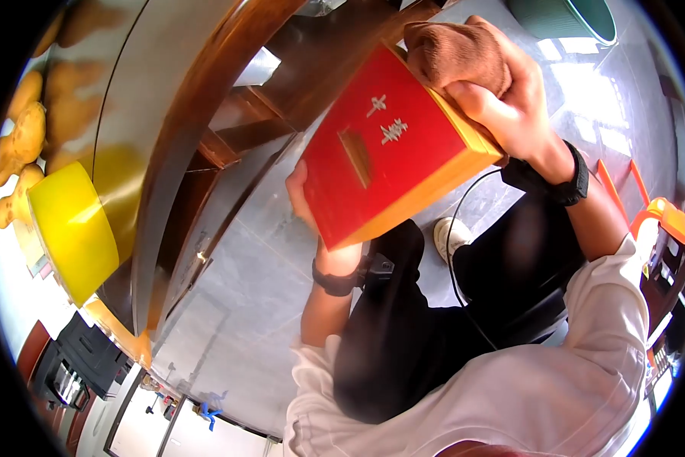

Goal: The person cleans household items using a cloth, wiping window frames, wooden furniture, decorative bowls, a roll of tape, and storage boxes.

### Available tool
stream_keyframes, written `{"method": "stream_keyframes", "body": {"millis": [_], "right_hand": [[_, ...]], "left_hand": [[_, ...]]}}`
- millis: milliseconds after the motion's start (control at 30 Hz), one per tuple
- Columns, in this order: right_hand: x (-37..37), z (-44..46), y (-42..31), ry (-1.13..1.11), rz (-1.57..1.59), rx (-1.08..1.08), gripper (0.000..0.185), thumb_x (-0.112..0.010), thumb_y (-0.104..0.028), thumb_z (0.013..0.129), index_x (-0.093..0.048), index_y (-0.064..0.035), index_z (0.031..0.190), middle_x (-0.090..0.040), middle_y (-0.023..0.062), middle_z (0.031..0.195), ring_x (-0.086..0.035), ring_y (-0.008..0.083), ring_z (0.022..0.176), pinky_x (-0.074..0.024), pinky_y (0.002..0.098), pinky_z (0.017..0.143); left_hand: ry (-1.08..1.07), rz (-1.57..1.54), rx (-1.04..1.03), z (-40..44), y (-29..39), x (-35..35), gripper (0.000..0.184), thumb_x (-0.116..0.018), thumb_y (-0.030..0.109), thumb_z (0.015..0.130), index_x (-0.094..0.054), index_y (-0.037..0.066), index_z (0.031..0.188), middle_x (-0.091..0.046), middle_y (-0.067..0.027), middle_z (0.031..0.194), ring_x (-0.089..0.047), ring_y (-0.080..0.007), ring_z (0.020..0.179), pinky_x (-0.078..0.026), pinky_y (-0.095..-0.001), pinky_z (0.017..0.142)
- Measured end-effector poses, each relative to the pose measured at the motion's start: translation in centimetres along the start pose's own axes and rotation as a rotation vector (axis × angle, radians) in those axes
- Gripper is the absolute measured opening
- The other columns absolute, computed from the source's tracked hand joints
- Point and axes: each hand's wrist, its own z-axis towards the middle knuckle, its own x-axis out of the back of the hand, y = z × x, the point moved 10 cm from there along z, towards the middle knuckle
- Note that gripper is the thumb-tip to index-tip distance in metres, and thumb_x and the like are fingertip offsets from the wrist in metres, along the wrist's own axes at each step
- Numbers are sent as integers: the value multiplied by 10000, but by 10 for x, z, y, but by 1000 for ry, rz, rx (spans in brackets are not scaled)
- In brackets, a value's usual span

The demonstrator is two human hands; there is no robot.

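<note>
A box [403, 145] with a red face and yellow sides is held up in front of my body. Its red face carries a narrow slot and white characters. My left hand [300, 198] grips the box at its lower left edge, with part of the hand hidden behind it. In my right hand [510, 107] is a bunched brown cloth [458, 57], pressed against the yellow side at the box's upper right. Both wrists wear black bands.
To the left stands a table with a brown wooden edge [198, 84], bearing a yellow round object [74, 232] and knobbly yellow-brown pieces [24, 141]. A green bin [567, 19] is on the grey floor. A thin black cable [455, 251] runs past my legs.
</note>
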Motion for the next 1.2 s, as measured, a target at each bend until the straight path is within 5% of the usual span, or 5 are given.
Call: {"method": "stream_keyframes", "body": {"millis": [367, 567, 833, 1067, 1200], "right_hand": [[48, -30, -42, 458, -427, 470, 375, -844, -97, 659, -648, 2, 963, -622, 106, 921, -597, 215, 792, -488, 324, 714], [25, -35, -64, 397, -668, 677, 402, -904, -150, 622, -646, -9, 896, -602, 110, 861, -583, 242, 706, -478, 325, 607], [-61, -73, -65, 32, -292, 633, 279, -758, -102, 628, -648, -40, 877, -631, 127, 939, -669, 279, 779, -579, 378, 625], [-26, -54, -65, 193, -318, 644, 269, -790, -78, 639, -628, -25, 848, -562, 94, 859, -584, 239, 621, -488, 326, 510], [21, -32, -37, 360, -404, 356, 236, -720, -113, 815, -618, 27, 975, -633, 133, 945, -609, 233, 781, -484, 325, 755]], "left_hand": [[202, 160, -200, 0, 9, -14, 449, -380, 412, 991, -595, 58, 1166, -624, -36, 1193, -582, -161, 1058, -461, -305, 937], [-114, 43, -382, -11, 13, -67, 475, -364, 463, 1006, -577, 76, 1182, -611, -24, 1173, -563, -162, 1085, -449, -322, 931], [-31, -50, -63, 10, 2, -73, 454, -366, 505, 1010, -556, 100, 1082, -586, -4, 1081, -536, -156, 1014, -435, -307, 903], [221, -68, -72, 8, 0, -56, 393, -352, 412, 1033, -553, 79, 1086, -610, -7, 1085, -561, -143, 989, -455, -302, 890], [-252, -22, -85, 13, -21, -50, 453, -382, 394, 1048, -505, 57, 1324, -593, -61, 1300, -576, -212, 1166, -448, -361, 1022]]}}
